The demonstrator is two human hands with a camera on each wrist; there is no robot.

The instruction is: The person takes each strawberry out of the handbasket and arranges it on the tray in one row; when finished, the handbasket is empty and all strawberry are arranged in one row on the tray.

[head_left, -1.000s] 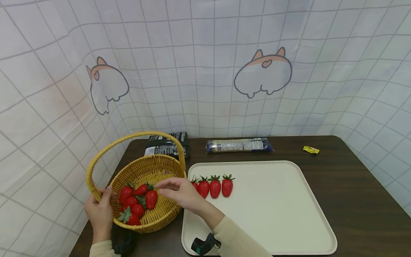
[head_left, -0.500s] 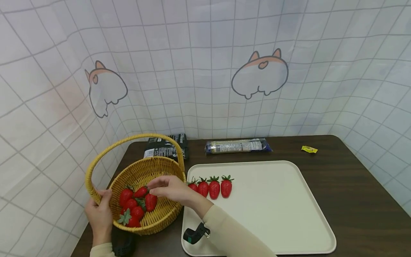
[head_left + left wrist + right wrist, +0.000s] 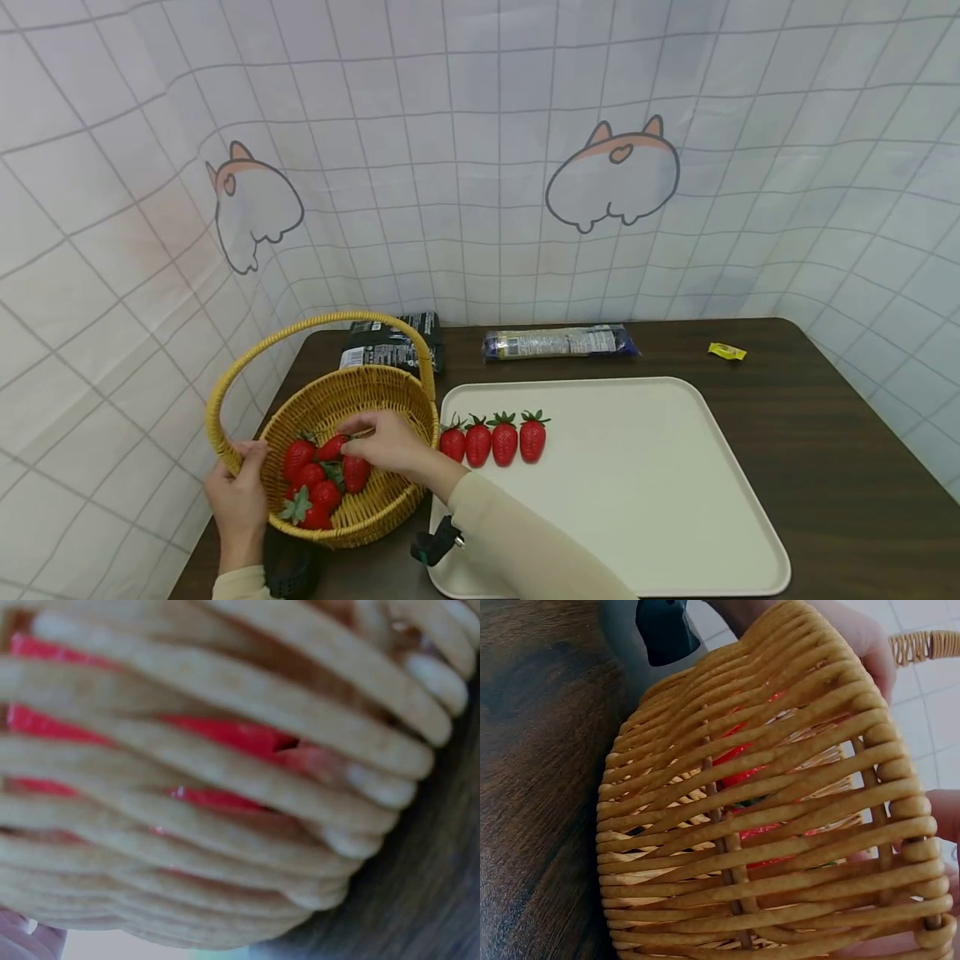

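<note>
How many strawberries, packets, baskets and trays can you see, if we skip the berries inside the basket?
Strawberries: 4
Packets: 3 (one black, one long, one small yellow)
Baskets: 1
Trays: 1
Total: 9

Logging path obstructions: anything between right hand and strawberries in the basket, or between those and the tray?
Nothing visible between the right hand and the nearest strawberries. Toward the tray, the basket's right rim is in the way.
</note>
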